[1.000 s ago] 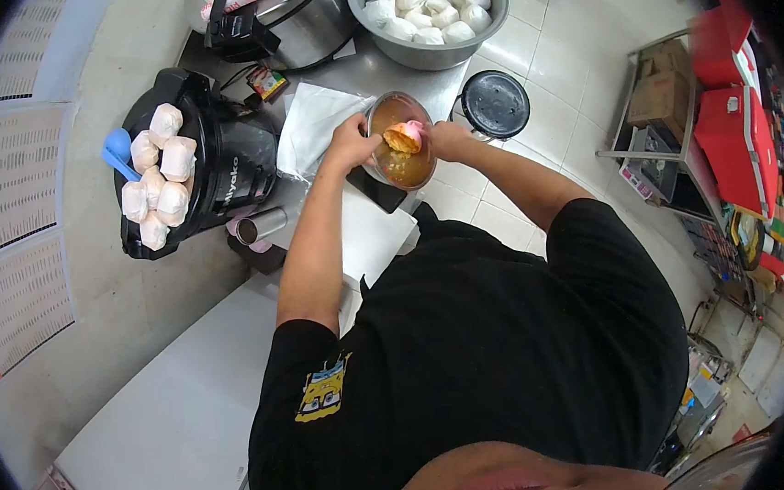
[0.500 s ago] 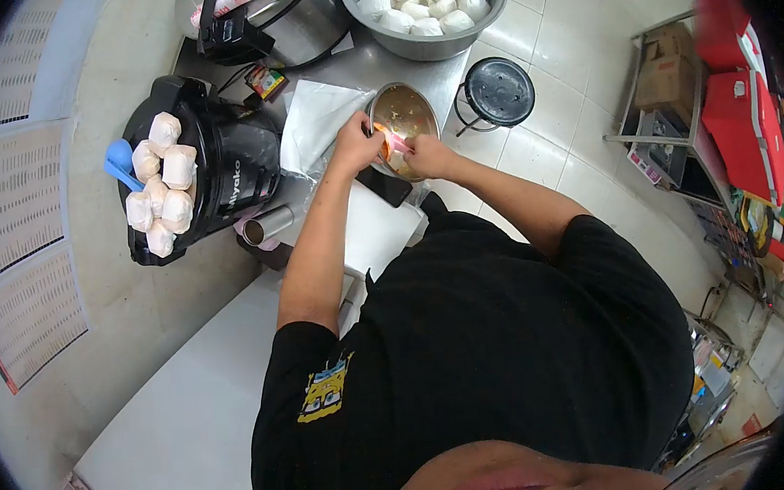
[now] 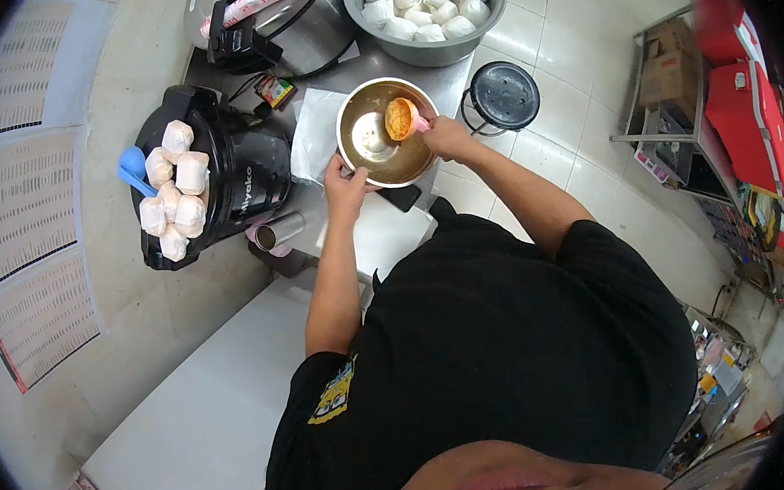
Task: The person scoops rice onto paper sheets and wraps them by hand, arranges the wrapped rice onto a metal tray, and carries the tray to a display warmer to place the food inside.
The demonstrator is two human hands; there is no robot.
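Observation:
A round metal bowl (image 3: 364, 95) is seen from above, with a shiny, smeared inside. My left hand (image 3: 346, 191) grips its near-left rim, thumb over the edge and other fingers partly hidden below. In my right hand (image 3: 448, 139) is the handle of a pink scoop (image 3: 420, 125), closed in the fingers. Orange, moist-looking food (image 3: 399, 119) fills the scoop, which is over the right half of the bowl. A dark phone (image 3: 402, 198) lies partly covered just below the bowl.
White wrapped bundles fill a grey basin (image 3: 494, 25) at the back. Left of the bowl stands a black Miyako rice cooker (image 3: 253, 178), with several wrapped bundles (image 3: 189, 215) and a blue spoon (image 3: 132, 164) on its lid. A black-topped stool (image 3: 505, 96) is at the right.
The bowl, tilted before, now faces up toward me. My left hand has moved down from the scoop area to the rim. My right hand has shifted slightly right, lifting the filled scoop into view.

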